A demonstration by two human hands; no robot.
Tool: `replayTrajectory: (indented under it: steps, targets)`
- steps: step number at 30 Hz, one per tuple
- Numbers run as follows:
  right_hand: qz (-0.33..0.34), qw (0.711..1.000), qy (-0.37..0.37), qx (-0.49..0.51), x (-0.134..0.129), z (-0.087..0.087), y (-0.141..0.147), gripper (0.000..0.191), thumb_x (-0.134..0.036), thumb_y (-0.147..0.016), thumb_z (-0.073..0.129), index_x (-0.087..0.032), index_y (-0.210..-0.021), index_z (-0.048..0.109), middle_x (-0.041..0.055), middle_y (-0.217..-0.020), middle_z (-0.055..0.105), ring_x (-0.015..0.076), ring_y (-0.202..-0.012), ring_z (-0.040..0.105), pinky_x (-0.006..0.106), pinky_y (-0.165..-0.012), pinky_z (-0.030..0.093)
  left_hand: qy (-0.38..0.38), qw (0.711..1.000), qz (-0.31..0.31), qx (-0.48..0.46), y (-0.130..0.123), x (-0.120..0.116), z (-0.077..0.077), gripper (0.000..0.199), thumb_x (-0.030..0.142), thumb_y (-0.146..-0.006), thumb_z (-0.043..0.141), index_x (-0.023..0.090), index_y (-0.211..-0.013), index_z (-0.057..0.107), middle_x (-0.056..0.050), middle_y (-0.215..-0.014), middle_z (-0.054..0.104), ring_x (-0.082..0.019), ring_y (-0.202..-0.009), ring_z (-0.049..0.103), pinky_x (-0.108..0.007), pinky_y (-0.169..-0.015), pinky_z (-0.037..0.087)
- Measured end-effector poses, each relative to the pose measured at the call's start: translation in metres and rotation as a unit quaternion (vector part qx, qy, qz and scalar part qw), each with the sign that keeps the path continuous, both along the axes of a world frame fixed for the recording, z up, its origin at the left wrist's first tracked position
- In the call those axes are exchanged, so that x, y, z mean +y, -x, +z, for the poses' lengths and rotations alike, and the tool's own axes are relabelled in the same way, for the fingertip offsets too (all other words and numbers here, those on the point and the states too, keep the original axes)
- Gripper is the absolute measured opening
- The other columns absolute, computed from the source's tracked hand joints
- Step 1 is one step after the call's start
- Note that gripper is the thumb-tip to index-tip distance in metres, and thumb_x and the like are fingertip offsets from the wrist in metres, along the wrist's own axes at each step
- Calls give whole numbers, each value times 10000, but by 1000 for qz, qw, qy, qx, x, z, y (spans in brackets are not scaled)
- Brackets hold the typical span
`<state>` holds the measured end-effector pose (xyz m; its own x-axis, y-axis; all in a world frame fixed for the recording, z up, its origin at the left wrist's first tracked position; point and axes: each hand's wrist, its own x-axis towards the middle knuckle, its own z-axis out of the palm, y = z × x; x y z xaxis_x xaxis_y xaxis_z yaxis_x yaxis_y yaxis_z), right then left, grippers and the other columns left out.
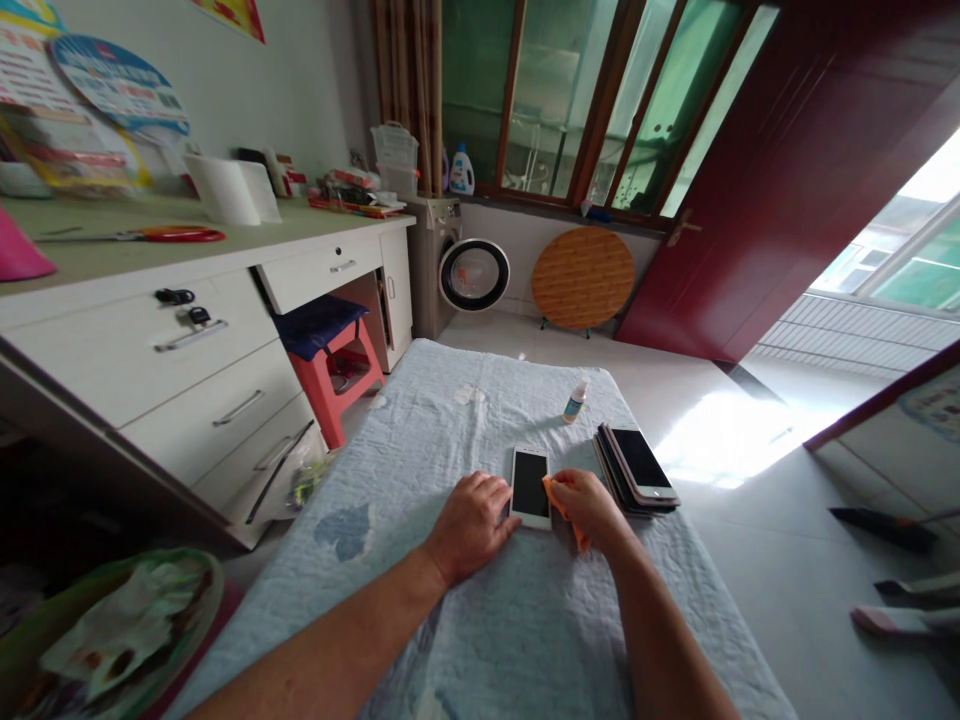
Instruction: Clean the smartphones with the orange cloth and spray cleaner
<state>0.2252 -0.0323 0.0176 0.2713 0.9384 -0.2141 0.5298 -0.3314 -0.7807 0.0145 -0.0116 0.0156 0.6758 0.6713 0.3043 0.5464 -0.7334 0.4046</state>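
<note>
A white smartphone (531, 487) with a dark screen lies face up on the light blue quilted cloth (480, 600). My left hand (474, 520) steadies it, thumb at the lower left corner and fingers curled along the left edge. Pinched in my right hand (589, 503) is an orange cloth (580, 538), whose upper tip touches the right edge of the screen. Right of that hand sits a stack of phones (641, 470), the top one white-framed with a black screen. A small spray bottle (575, 402) with a blue label stands upright beyond the phone.
At left is a white desk (337, 225) with drawers, a paper roll (223, 190) and orange-handled scissors (180, 234). A red stool (341, 370) stands under it. Farther back are a washing machine (431, 260) with its door ajar and a round wooden tabletop (583, 278). A waste bin (217, 590) is lower left.
</note>
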Motion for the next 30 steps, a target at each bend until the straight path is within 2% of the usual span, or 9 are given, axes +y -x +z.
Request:
replayTrajectory:
  steps: [6,12,16,20,23,25,30]
  targets:
    - [-10,998,-10,54,-2,-1,-2,249,-372,-727,536,-142,-709,629,-33,-475,497,75,-404,423,172,-377,272,-1,1000,-13,3,2,0,1,355,494,-869,543,192,-1051,582,-72,-1003,603,-256,-977,519,-397,-879,410]
    - [-33,992,27,121,-2,5,2,184,-319,-669,505,-155,-663,588,-56,-445,431,65,-345,358,179,-341,231,-2,1000,-11,2,1,0,1,383,519,-837,578,199,-1047,579,-67,-1007,604,-259,-975,518,-398,-880,403]
    - [-47,968,-1,245,-3,11,6,152,-320,-623,517,-170,-602,524,-50,-468,449,69,-394,383,188,-384,282,1,1000,-11,0,1,0,-1,392,542,-853,541,192,-1025,584,-72,-1005,606,-259,-969,522,-398,-876,404]
    - [11,945,-10,326,-6,17,18,189,-336,-629,585,-159,-689,559,-34,-547,527,76,-464,430,193,-456,332,6,1000,-13,-14,2,2,-2,438,585,-845,523,189,-1019,589,-73,-1006,612,-254,-952,533,-390,-870,407]
    - [38,945,-50,320,-6,18,26,209,-340,-655,600,-150,-739,575,-26,-605,550,81,-525,454,194,-507,347,13,1000,-5,-15,3,2,-1,465,614,-821,541,190,-1003,595,-66,-979,616,-251,-938,544,-380,-860,414]
    - [29,957,-58,282,-5,17,27,208,-345,-663,588,-151,-738,572,-36,-584,521,80,-515,435,197,-496,333,13,1000,-2,-13,2,1,-1,468,616,-818,546,192,-1012,597,-67,-987,619,-252,-946,550,-383,-868,415]
    - [-67,983,-17,172,-2,10,13,330,-329,-625,560,-151,-902,586,-44,-576,526,104,-501,465,208,-460,336,7,1000,11,-14,1,1,-4,585,609,-798,581,178,-1190,532,-100,-1144,600,-280,-1050,529,-423,-933,395]
